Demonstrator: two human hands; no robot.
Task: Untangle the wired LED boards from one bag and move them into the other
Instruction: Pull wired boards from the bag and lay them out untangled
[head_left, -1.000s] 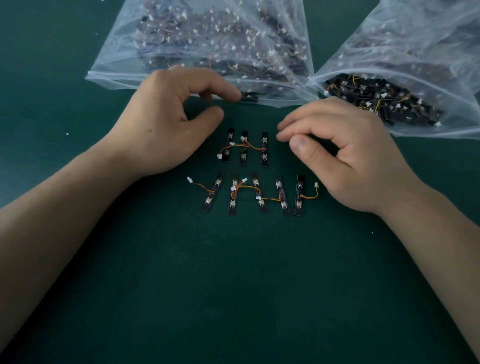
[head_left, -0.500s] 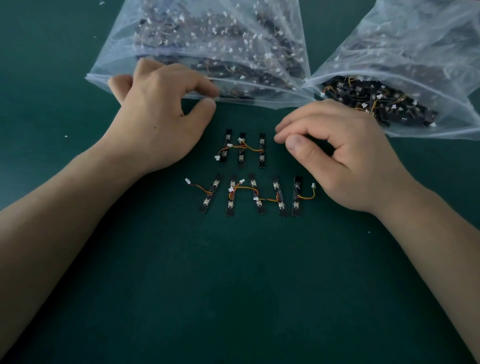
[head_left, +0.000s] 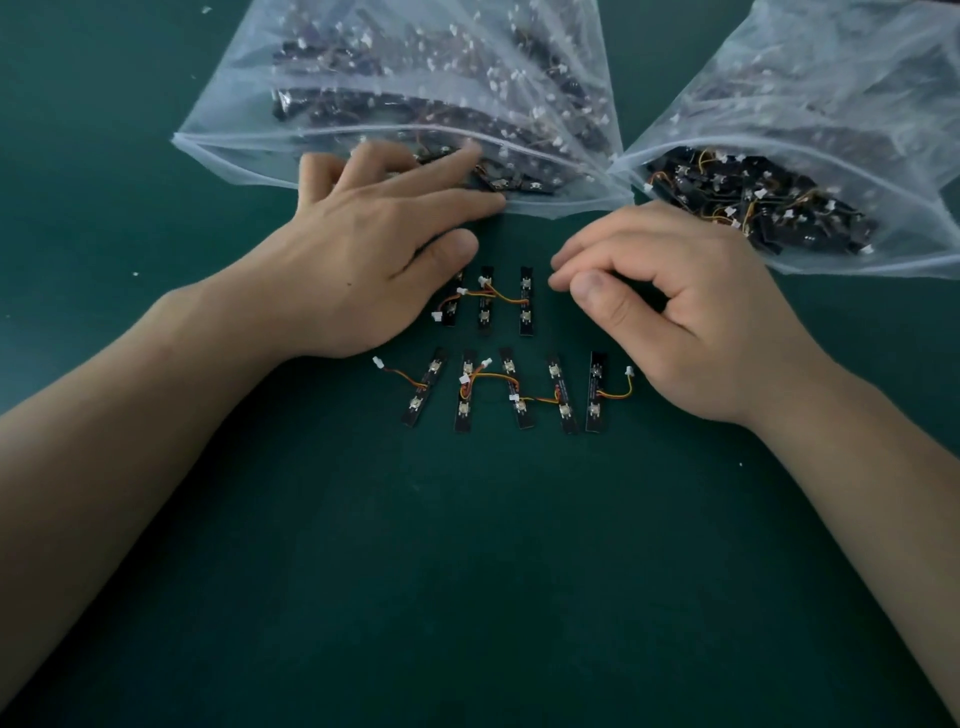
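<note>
Two clear plastic bags lie at the far side of the green mat: the left bag (head_left: 244, 156), packed with tangled black LED boards, and the right bag (head_left: 831, 93), with a pile of boards near its mouth. My left hand (head_left: 363, 249) reaches into the left bag's mouth, fingers spread over the boards there; I cannot see whether it grips one. My right hand (head_left: 675, 312) rests curled on the mat beside the laid-out boards, holding nothing that I can see. Three wired boards (head_left: 485, 301) form an upper row and several more (head_left: 519, 389) a lower row between my hands.
The dark green mat (head_left: 467, 571) covers the whole work surface. A few small white specks lie on it at the left.
My left hand has moved forward from the mat into the left bag's mouth and its fingers have spread. My right hand has barely moved.
</note>
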